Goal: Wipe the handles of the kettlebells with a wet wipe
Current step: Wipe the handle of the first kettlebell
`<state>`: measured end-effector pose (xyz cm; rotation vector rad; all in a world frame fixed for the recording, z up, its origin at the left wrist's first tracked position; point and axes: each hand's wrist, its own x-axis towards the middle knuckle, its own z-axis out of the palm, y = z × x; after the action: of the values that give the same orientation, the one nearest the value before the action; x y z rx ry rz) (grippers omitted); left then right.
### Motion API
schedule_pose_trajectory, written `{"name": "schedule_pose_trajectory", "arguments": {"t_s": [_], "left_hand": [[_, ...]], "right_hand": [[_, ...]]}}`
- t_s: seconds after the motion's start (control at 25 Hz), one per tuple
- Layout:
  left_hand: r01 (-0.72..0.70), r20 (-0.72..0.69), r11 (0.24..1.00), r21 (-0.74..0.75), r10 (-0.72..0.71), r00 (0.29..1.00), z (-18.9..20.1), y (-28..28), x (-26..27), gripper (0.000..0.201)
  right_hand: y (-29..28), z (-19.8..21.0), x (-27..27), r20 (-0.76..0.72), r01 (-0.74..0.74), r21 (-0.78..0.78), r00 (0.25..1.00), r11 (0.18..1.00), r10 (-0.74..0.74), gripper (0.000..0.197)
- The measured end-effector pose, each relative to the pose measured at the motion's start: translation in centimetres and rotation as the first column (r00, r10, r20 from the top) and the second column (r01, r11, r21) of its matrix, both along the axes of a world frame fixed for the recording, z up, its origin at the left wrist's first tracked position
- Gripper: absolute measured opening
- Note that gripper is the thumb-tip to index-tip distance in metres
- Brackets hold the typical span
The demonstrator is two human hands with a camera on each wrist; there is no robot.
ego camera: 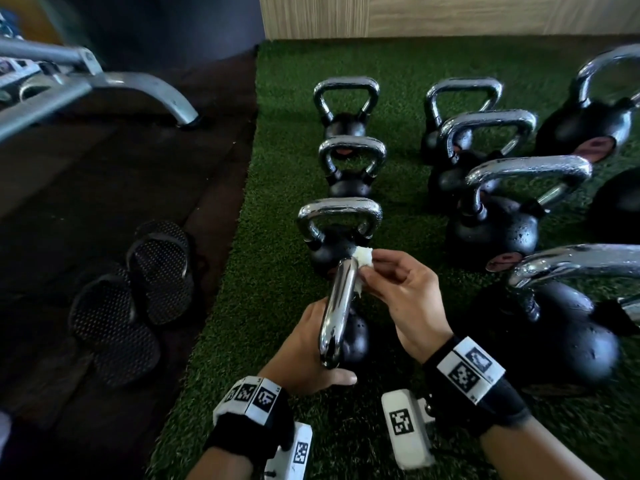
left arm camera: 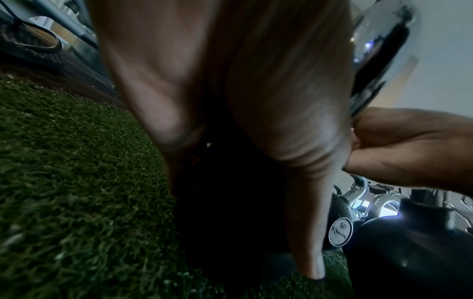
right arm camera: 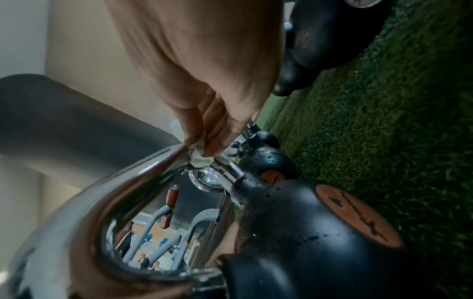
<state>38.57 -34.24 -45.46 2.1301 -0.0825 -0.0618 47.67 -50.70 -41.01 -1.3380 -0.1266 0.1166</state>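
The nearest kettlebell of the left row has a black body (ego camera: 358, 337) and a chrome handle (ego camera: 337, 313) that points away from me. My left hand (ego camera: 311, 348) grips this kettlebell from the left, fingers behind the handle and thumb beneath its near end. My right hand (ego camera: 367, 271) pinches a crumpled white wet wipe (ego camera: 363, 256) and presses it on the handle's far corner. The right wrist view shows the wipe (right arm camera: 199, 159) between my fingertips (right arm camera: 215, 145) on the chrome handle (right arm camera: 128, 182). In the left wrist view my palm (left arm camera: 230, 101) blocks the kettlebell's body.
Several more black kettlebells with wet chrome handles stand in rows on the green turf (ego camera: 277, 133), one close behind (ego camera: 341, 216) and bigger ones to the right (ego camera: 498, 223). A pair of black slippers (ego camera: 138, 292) lies on the dark mat at left. A grey machine leg (ego camera: 145, 88) reaches in beyond them.
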Motion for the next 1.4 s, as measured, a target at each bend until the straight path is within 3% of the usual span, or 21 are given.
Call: {"name": "schedule_pose_trajectory", "arguments": {"t_s": [0.24,0.44,0.64,0.88,1.08,1.24,1.4], "left_hand": [[0.019,-0.120,1.000,0.018,-0.016,0.993,-0.2,0.6,0.6,0.112],[0.009,-0.166,1.000,0.013,-0.006,0.986,0.2,0.7,0.8,0.110],[0.038,-0.197,0.991,-0.128,-0.063,0.978,0.8,1.2,0.6,0.079],[0.104,-0.186,0.992,-0.077,-0.116,0.976,1.3,1.0,1.2,0.063],[0.112,-0.230,0.993,-0.040,-0.118,0.966,0.2,1.8,1.1,0.073],[0.125,-0.278,0.992,-0.036,-0.130,0.952,0.7,1.5,1.0,0.044],[0.079,-0.216,0.989,-0.127,-0.105,0.971,0.6,1.1,0.5,0.082]], "right_hand": [[-1.1,1.0,-2.2,0.136,-0.145,-0.242,0.974,0.959,0.182,0.031],[-0.1,1.7,-2.8,0.108,-0.028,-0.247,0.993,0.969,0.056,0.017],[-0.4,1.7,-6.5,-0.013,-0.260,-0.194,0.965,0.946,0.262,0.012],[-0.3,1.0,-7.4,0.008,-0.246,-0.256,0.966,0.935,0.257,0.014],[-0.5,-0.4,-7.5,0.080,-0.172,-0.468,0.969,0.867,0.235,0.011],[-0.6,-0.1,-6.3,0.167,-0.146,-0.565,0.943,0.812,0.287,0.017],[-0.5,1.0,-3.7,0.007,-0.393,-0.675,0.843,0.624,0.538,0.012]]}}
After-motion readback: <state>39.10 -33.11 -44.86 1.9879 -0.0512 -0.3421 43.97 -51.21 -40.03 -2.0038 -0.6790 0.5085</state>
